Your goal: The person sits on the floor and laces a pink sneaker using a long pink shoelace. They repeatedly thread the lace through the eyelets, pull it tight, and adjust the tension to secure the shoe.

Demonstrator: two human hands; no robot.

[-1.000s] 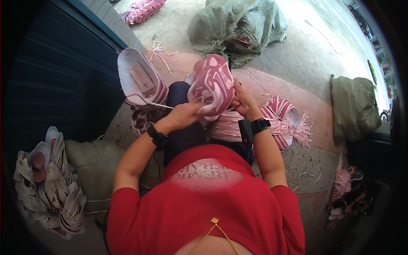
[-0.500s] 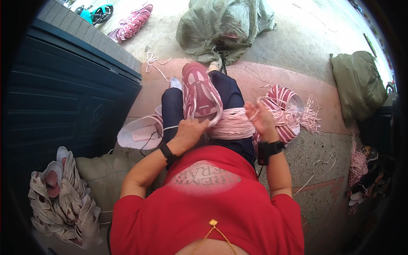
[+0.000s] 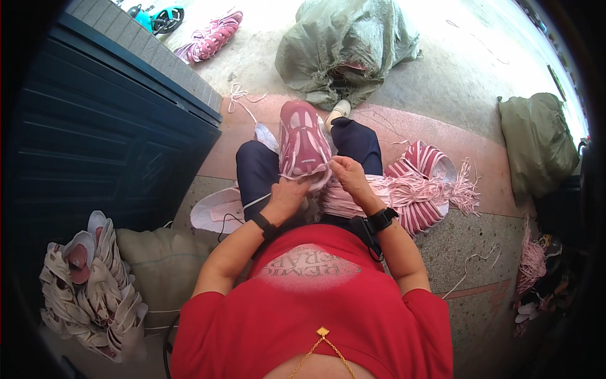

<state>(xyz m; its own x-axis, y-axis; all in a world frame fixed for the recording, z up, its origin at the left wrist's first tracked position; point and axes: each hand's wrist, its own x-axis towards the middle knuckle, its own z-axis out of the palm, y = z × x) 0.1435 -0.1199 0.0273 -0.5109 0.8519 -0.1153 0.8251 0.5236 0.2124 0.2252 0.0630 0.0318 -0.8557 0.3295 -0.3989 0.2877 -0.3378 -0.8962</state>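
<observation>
Pink shoe upper (image 3: 303, 142) between both hands (image 3: 319, 186)

A person in a red shirt sits on the floor and holds a pink shoe (image 3: 304, 142) on the lap. The left hand (image 3: 287, 197) grips the near end of the shoe. The right hand (image 3: 347, 177) pinches a white lace (image 3: 302, 175) at the same end. A bundle of pink laces (image 3: 404, 192) lies just beside the right hand. Another shoe (image 3: 218, 211) lies by the left knee. Stacked soles (image 3: 88, 284) stand at the lower left, and a green sack (image 3: 344, 47) lies ahead.
</observation>
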